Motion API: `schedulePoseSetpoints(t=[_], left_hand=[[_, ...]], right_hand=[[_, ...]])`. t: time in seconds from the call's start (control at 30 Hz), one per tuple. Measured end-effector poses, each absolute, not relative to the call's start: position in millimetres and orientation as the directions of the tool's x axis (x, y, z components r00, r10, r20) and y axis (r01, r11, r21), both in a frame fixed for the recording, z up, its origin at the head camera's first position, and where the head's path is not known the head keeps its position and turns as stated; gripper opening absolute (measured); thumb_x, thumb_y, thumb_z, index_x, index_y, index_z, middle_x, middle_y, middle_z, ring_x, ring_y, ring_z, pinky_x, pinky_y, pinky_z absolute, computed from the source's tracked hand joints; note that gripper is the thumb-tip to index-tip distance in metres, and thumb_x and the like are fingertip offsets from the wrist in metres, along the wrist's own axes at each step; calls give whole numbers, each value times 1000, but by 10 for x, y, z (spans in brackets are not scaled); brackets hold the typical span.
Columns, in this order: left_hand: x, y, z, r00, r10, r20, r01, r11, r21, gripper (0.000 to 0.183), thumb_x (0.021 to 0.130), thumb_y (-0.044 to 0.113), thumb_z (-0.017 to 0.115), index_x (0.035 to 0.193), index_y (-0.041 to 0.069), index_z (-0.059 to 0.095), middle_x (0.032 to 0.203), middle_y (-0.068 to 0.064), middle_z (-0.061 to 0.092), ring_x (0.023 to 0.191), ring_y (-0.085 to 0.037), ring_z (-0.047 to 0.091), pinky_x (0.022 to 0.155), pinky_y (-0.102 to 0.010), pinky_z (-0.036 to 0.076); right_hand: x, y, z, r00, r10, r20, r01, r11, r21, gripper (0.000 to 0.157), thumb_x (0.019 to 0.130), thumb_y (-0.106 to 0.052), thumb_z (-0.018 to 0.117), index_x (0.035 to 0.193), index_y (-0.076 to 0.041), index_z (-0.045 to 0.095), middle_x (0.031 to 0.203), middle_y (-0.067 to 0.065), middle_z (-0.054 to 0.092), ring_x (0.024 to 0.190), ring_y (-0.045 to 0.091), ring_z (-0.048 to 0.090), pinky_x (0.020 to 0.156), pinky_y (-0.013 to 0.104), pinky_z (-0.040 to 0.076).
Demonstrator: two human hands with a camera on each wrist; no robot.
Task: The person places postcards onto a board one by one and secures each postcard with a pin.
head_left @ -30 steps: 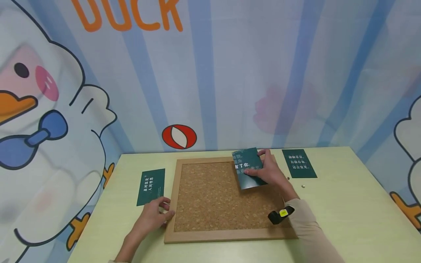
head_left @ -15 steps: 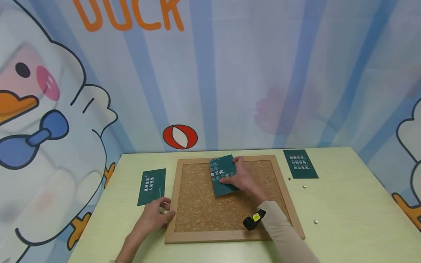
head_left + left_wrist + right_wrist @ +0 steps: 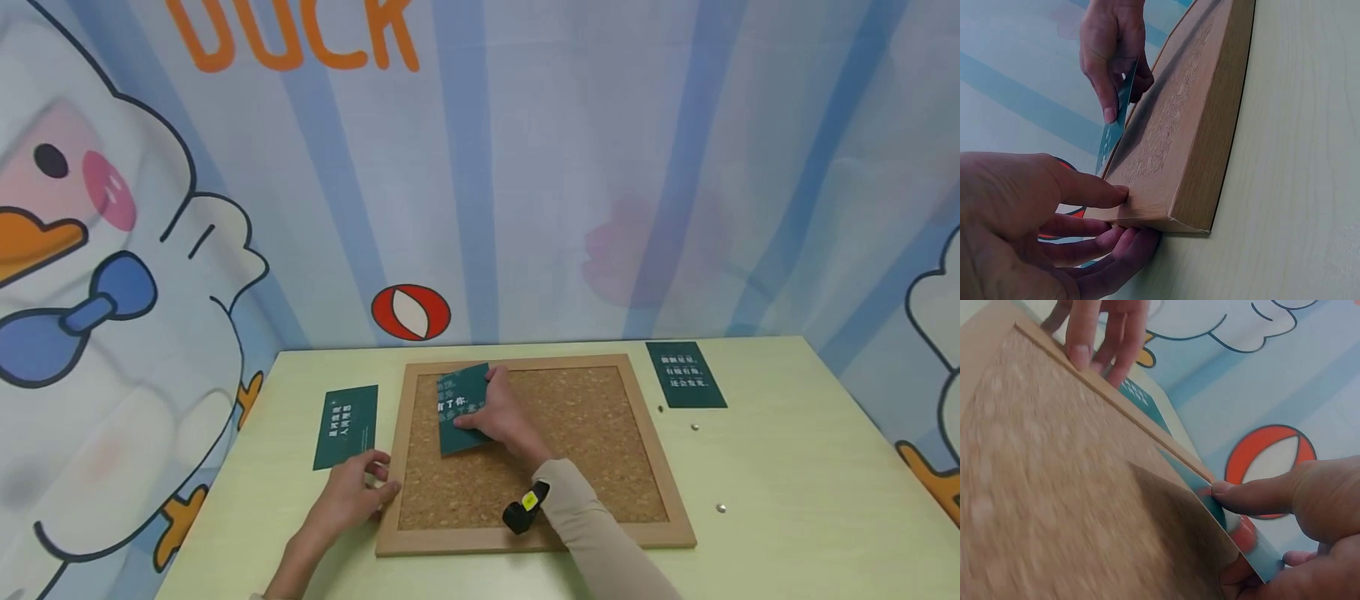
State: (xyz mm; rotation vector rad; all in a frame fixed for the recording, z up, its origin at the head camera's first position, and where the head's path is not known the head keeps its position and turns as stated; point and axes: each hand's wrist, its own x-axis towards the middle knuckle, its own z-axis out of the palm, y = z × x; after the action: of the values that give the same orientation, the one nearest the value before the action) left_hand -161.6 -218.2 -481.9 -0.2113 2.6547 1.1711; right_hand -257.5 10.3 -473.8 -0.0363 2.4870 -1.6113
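A wood-framed corkboard (image 3: 570, 446) lies flat on the table. My right hand (image 3: 506, 414) pinches a dark green card (image 3: 459, 435) with white printed characters, thumb on its face and fingers behind. The card is tilted over the board's upper left part, and its shadow falls on the cork in the right wrist view. At the board's left edge, my left hand (image 3: 352, 490) holds the frame; in the left wrist view its thumb (image 3: 1107, 192) rests on the top face and the other fingers lie against the outer side.
One green card (image 3: 347, 427) lies left of the board and another (image 3: 686, 374) at the back right. Small metallic pieces, one of them a shiny stud (image 3: 721, 507), are scattered right of the board. A printed curtain (image 3: 540, 183) stands behind the table (image 3: 810, 467).
My right hand has carried the green card leftward across the board, from its upper right to its upper left. My left hand has stayed at the frame's left edge.
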Motion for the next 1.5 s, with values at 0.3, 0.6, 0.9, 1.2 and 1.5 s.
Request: schedulePoseSetpoints(t=[0.3,0.6,0.9,1.2,1.5], left_hand=[[-1616,-2185,-4819,-963,-30,-266,-216,674,706,42,93,4,76,130,-7,60,102,-10,64,78,-19,65,63,-32,60],[-1619,-2189,-4814,-960,-27,-278,-225,666,711,43,93,5,76,131,-7,59,102,-10,64,78,-19,65,64,-33,60],[-1628,-2196,-4820,-959,-28,-282,-227,671,705,43,94,6,76,131,-7,59,102,-10,63,78,-19,64,64,-32,59],[-1618,-2194,-4814,-959,-29,-282,-226,679,699,43,94,7,77,131,-7,60,101,-9,64,78,-18,64,65,-32,59],[-1611,-2201,-4805,-962,-15,-274,-209,688,695,43,93,7,77,130,-8,60,99,-9,64,76,-18,65,64,-32,59]], right_hand=[[-2530,-146,-4775,-988,-120,-101,46,399,-916,103,82,-2,88,156,8,17,157,32,35,143,47,40,114,55,38],[-2511,-265,-4736,-985,-113,-132,64,470,-880,112,86,-13,87,160,10,6,156,36,34,143,48,39,113,57,39],[-2516,-278,-4760,-978,-168,-122,1,582,-814,113,86,-23,88,161,9,10,158,33,34,144,45,40,115,56,37],[-2514,-280,-4773,-974,-208,-85,-76,662,-745,97,87,-28,87,154,8,27,141,27,49,126,37,53,110,52,44],[-2500,-303,-4795,-976,-194,-102,-84,759,-645,94,88,-38,85,152,6,33,145,30,43,121,38,56,98,53,53]])
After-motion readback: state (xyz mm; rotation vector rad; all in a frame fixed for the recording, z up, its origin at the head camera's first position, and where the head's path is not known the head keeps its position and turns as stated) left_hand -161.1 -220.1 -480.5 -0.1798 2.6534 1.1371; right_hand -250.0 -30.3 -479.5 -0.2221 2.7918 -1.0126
